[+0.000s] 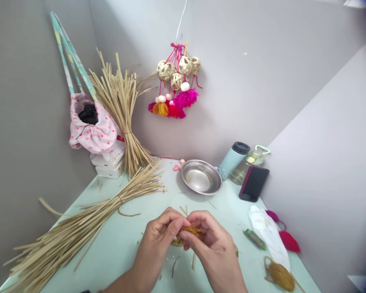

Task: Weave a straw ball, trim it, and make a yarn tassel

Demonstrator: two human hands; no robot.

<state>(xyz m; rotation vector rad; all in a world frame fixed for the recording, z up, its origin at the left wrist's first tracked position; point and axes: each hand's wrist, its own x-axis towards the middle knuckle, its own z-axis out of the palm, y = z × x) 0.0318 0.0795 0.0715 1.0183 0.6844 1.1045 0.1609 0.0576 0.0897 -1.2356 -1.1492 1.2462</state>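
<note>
Above the middle of the table, my left hand (pixel 159 237) and my right hand (pixel 212 244) meet with fingers pinched together. Between them is golden-yellow yarn (pixel 192 230), gathered into a small bunch; the fingers cover part of it. Pale straw strips (pixel 185 210) poke out just beyond the fingertips, and another strip (pixel 194 261) shows below. Under the hands I see a bit of a woven, yellowish piece (pixel 177 242), mostly hidden. A ball of the same golden yarn (pixel 279 273) lies at the right, near the table's edge.
A tied bundle of straw strips (pixel 88 219) covers the left side; another bundle (pixel 124 122) stands behind. Further back are a metal bowl (pixel 201 177), a blue tumbler (pixel 233 159) and a phone (pixel 254 184). Woven balls with tassels (pixel 177 80) hang above. A white cloth (pixel 270 238) lies right.
</note>
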